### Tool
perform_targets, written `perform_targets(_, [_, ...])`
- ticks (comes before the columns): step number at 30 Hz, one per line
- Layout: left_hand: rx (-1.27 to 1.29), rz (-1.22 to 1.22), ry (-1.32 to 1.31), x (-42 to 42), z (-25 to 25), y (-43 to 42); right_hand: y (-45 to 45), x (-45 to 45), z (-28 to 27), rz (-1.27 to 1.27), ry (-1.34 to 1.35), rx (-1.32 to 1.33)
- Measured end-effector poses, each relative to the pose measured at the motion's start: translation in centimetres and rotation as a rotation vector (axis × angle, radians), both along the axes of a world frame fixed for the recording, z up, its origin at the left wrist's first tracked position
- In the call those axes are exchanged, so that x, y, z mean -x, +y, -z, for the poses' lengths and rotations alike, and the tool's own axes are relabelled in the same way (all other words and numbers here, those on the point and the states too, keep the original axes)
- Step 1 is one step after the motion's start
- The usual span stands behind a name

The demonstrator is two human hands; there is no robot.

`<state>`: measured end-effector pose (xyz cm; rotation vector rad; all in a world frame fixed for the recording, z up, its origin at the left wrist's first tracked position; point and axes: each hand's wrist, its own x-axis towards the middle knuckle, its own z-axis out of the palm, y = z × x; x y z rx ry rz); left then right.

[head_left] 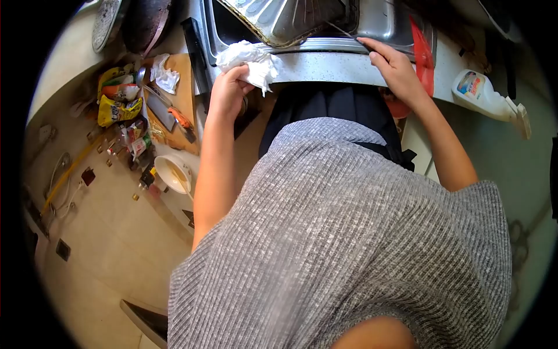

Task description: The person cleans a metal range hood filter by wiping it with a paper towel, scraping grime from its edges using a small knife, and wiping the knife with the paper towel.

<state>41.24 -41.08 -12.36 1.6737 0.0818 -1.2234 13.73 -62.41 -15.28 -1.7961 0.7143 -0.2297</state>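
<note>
A crumpled white paper tissue (249,63) is bunched in my left hand (227,96), which is closed around it at the front edge of the sink. My right hand (395,67) is closed at the sink's front rim, with a thin metal rod (342,30) running from its fingertips toward the upper left. Between and beyond my hands, a greasy metal panel (279,22) with radiating slots lies tilted over the stainless steel sink (381,26). Brown grime lines the panel's edge.
A red plastic bag (422,55) hangs over the sink's right edge. Further right lies a white spray bottle (485,96). On the left are a cutting board (185,75), a knife with an orange handle (179,117), food packets (119,109) and a white bowl (172,173).
</note>
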Motion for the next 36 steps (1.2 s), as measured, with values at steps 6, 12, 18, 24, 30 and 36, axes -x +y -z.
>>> perform_targets(6, [0.33, -0.141, 0.278, 0.2, -1.9, -0.4, 1.5, -2.2, -4.7, -0.182, -0.092, -0.071])
perform_targets(12, [0.464, -0.051, 0.248, 1.2, -3.1, -1.4, 2.7, -3.0, -4.9, -0.179, -0.105, 0.049])
perform_targets(18, [0.396, -0.036, 0.092, 1.5, -1.6, -1.6, 3.1, -3.4, -4.6, -0.175, -0.131, 0.183])
perform_targets(24, [0.295, -0.121, -0.022, 2.6, -1.2, -3.1, 3.6, -3.4, -4.7, -0.209, -0.142, 0.148])
perform_targets(30, [0.297, -0.175, -0.066, 3.4, -1.3, -4.0, 4.3, -3.4, -4.6, -0.183, -0.156, 0.186])
perform_targets(36, [0.31, -0.437, -0.009, 3.9, -0.6, -5.3, 5.1, -3.8, -4.7, -0.091, -0.151, 0.277])
